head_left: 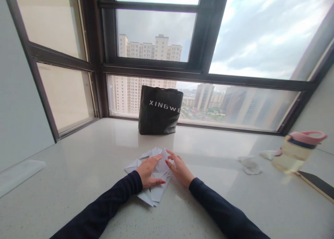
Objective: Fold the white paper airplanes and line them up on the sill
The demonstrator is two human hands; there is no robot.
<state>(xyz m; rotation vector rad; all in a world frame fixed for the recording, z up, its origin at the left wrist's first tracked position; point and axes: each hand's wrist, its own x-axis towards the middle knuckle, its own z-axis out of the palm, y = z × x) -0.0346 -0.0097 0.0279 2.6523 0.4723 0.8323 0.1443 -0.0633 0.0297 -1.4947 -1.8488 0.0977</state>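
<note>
A loose pile of folded white paper pieces [158, 193] lies on the pale speckled counter in front of me, with creases and pointed corners showing. My left hand [149, 170] rests over the pile, its fingers stretched out and its thumb apart. At the pile's right edge is my right hand [180, 167], fingers slightly bent, with thumb and index finger apart. Their tips touch or nearly touch a folded white sheet [161, 165] between the two hands. The left hand covers part of the pile.
A black bag [160, 113] with white lettering stands behind the pile, by the window. To the right are a crumpled clear wrapper [249, 165], a bottle with a pink lid [294, 153] and a dark flat phone-like object [319, 183]. A white strip [22, 176] lies at the left.
</note>
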